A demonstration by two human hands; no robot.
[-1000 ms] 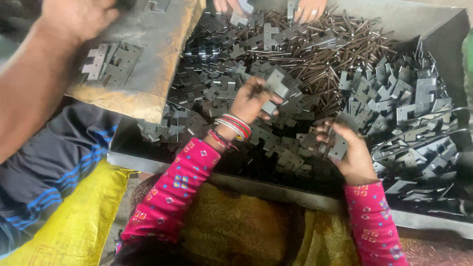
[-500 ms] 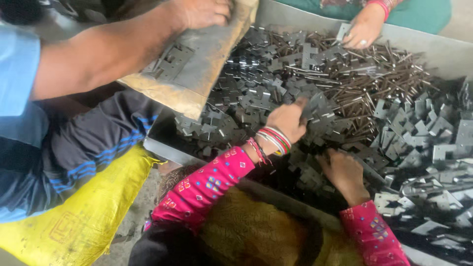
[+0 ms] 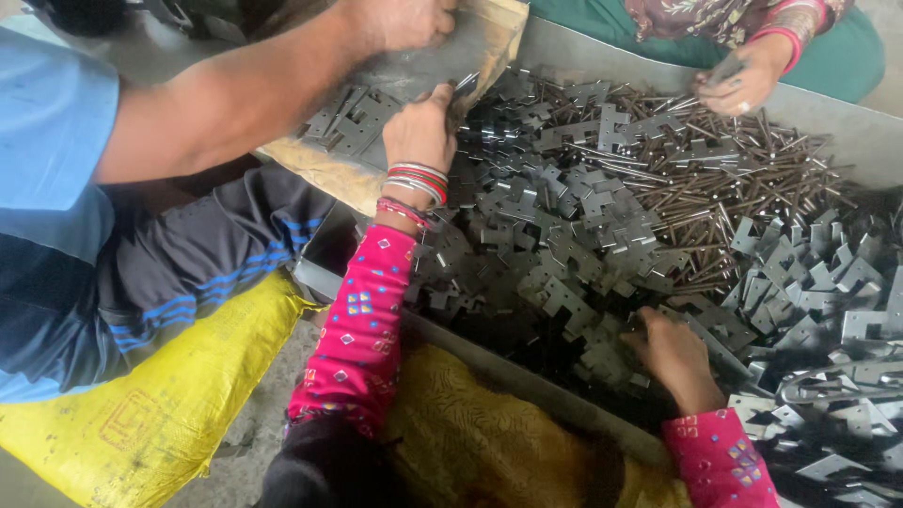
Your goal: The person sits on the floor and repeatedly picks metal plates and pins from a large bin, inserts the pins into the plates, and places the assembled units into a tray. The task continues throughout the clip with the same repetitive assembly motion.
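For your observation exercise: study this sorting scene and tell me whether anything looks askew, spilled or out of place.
The board a co-worker's hand holds is tilted over the tray's rim, metal plates lying loose on its slope. The left hand rests at its lower edge. Otherwise only jumbled plates and thin rods.

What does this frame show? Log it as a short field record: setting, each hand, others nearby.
setting: grey metal tray heaped with flat grey notched metal plates and thin brown metal pins
left hand: at the tray's far-left edge, touching plates beside a tan board
right hand: resting in the plates near the tray's near rim
others: a co-worker's arm on the board; another person's hand across the tray
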